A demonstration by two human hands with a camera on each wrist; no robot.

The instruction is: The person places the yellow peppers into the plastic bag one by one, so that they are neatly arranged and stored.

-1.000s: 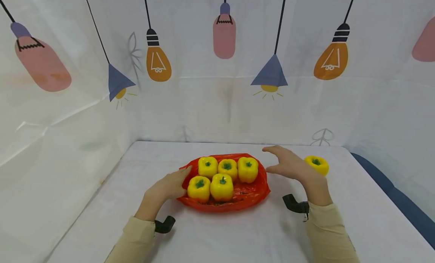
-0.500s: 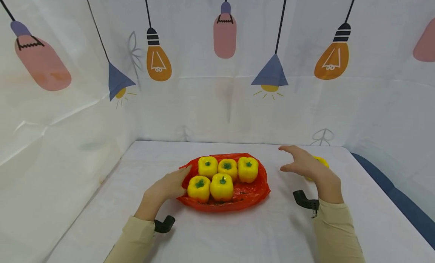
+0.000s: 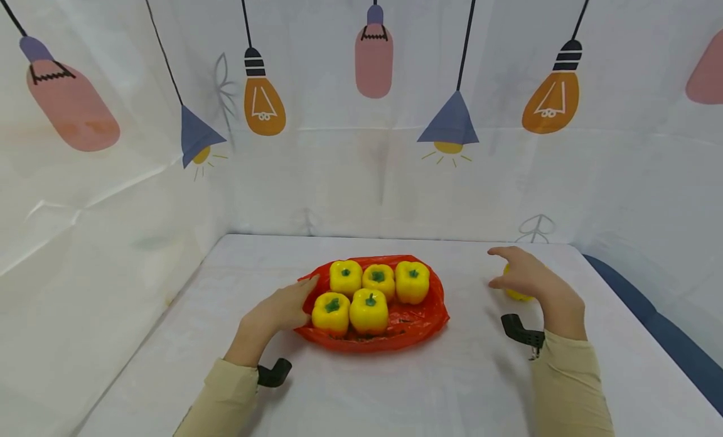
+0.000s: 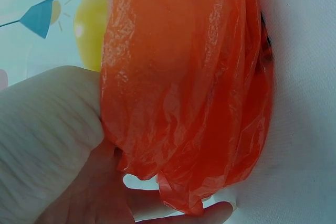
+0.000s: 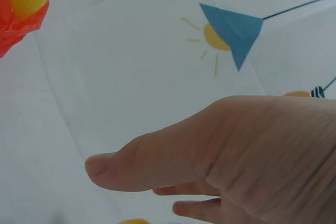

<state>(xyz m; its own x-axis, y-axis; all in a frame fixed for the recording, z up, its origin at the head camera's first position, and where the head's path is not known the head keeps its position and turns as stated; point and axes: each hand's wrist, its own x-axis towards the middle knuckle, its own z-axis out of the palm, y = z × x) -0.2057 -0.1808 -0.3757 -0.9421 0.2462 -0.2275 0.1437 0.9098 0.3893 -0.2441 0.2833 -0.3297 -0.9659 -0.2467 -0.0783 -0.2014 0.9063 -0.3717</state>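
Note:
In the head view, a red plastic bag [image 3: 418, 327] lies with its mouth spread wide on the table. Several yellow bell peppers [image 3: 369, 311] with green stems stand inside it. My left hand [image 3: 282, 305] holds the bag's left rim; in the left wrist view the red plastic [image 4: 178, 77] hides my thumb, while some fingers show below. Farther right, my right hand [image 3: 528, 275] is held with thumb and fingers spread apart, gripping nothing visible. Just behind it sits a single yellow bell pepper [image 3: 517, 295], mostly covered by the hand in the head view.
A white cloth covers the table [image 3: 361, 393]. White sheeting [image 3: 339, 179] printed with lamps and bulbs stands behind and to the left. Past the table's right edge is a dark blue surface [image 3: 649, 318].
My right hand has moved right, away from the bag, to the lone bell pepper, now covering most of it. My left hand and the bag have stayed in place.

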